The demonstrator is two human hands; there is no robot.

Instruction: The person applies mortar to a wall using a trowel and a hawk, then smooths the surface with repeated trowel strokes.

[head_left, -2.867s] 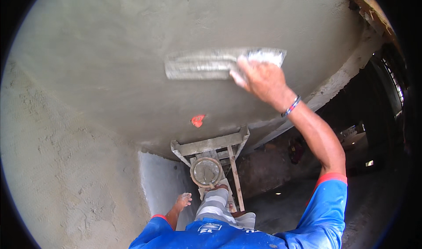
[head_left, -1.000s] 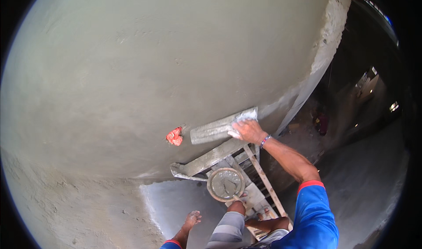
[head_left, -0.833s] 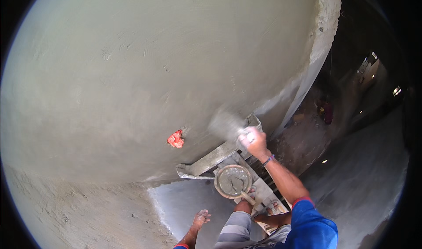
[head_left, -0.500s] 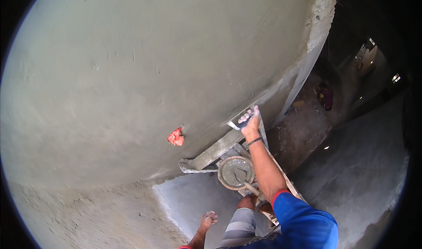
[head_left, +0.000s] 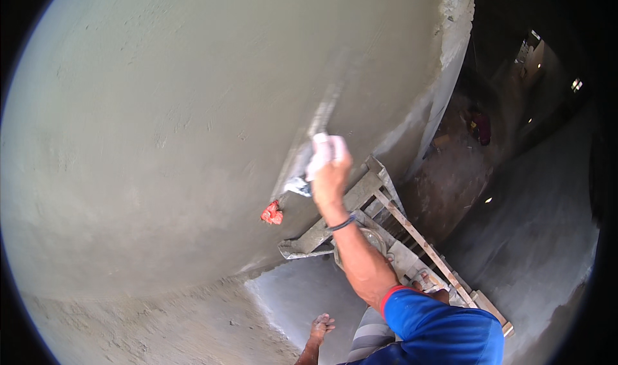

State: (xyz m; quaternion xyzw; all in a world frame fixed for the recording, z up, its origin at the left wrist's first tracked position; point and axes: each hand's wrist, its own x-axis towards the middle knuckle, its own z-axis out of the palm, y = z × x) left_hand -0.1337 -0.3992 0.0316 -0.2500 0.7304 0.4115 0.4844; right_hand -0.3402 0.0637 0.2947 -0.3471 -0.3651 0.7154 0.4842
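Observation:
My right hand (head_left: 331,163), smeared by motion, is closed around the handle of a plastering trowel (head_left: 297,165). The trowel's long blurred blade lies against or very close to the grey plastered wall (head_left: 187,114). Just below its lower end, a crumpled red piece of plastic (head_left: 271,213) sticks out from the wall. My left hand (head_left: 322,326) hangs low in front of a smooth grey surface, fingers apart and nothing in them. Behind my right forearm a round bucket (head_left: 374,239) is mostly hidden; what it holds hardly shows.
A wooden scaffold (head_left: 421,236) with rails and planks stands under me, close to the wall. The wall's rough edge (head_left: 456,30) runs down on the right. Beyond it, a dim floor (head_left: 450,172) lies far below, with a person (head_left: 478,127) on it. Rougher plaster (head_left: 148,326) covers the lower left.
My right hand has swept the trowel left and up from the scaffold side onto the wall above the red plastic. The view has shifted slightly; my forearm now covers much of the bucket.

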